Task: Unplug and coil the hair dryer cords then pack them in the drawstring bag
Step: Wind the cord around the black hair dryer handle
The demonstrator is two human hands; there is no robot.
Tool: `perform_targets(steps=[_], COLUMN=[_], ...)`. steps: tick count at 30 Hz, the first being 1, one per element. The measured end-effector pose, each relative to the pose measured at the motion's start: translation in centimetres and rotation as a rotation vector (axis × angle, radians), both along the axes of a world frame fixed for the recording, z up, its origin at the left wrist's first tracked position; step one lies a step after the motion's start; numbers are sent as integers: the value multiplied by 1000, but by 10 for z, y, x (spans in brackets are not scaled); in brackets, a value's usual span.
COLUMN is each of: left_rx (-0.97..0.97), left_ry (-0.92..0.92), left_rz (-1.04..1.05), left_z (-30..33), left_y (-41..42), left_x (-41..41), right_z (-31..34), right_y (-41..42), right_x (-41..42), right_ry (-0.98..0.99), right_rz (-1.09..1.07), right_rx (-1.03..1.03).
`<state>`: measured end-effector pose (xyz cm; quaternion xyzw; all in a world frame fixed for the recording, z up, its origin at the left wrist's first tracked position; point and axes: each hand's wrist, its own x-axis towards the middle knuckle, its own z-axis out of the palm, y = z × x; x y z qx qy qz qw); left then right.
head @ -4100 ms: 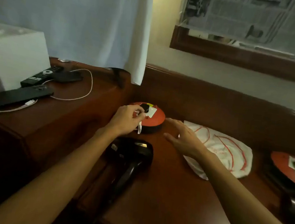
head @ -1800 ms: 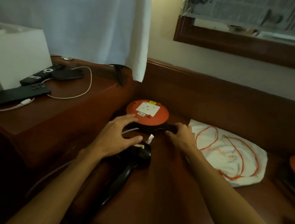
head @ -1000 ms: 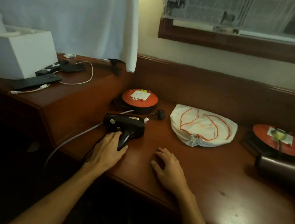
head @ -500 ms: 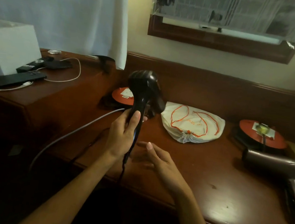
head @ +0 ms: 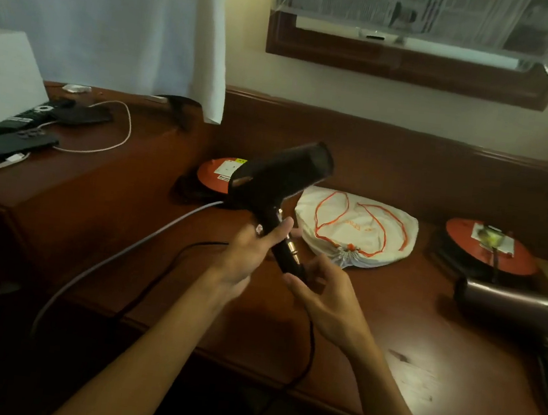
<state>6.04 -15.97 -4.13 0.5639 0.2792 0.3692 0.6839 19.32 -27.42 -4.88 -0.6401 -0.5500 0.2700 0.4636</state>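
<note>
While my left hand (head: 246,255) grips the black hair dryer (head: 279,180) by its handle above the desk (head: 421,346), my right hand (head: 321,292) cups the handle's lower end, fingers loosely curled. Its black cord (head: 169,263) trails off the front edge. Behind lies the white drawstring bag (head: 356,231), near the back edge.

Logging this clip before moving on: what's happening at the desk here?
A person holds a black hair dryer up over the wooden desk, left hand gripping its handle, right hand at the handle's base where the black cord trails off. The drawstring bag lies cinched behind; nothing is coiled.
</note>
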Motion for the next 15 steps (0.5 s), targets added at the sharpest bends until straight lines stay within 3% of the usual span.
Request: perform_targets(steps=[5, 9, 12, 15], left_rx=[-217, -188, -111, -97], left_ry=[-147, -74, 84, 298], left_rz=[-119, -122, -112, -224], left_z=[-12, -21, -18, -31], left_y=[-2, -3, -18, -52], left_x=[10, 9, 11, 25], right_z=[16, 19, 15, 15], right_y=[15, 25, 29, 37], right_x=[31, 44, 45, 49], right_ry=[408, 174, 134, -80], right_rz=[154, 343, 271, 137], right_rx=[-191, -307, -193, -75])
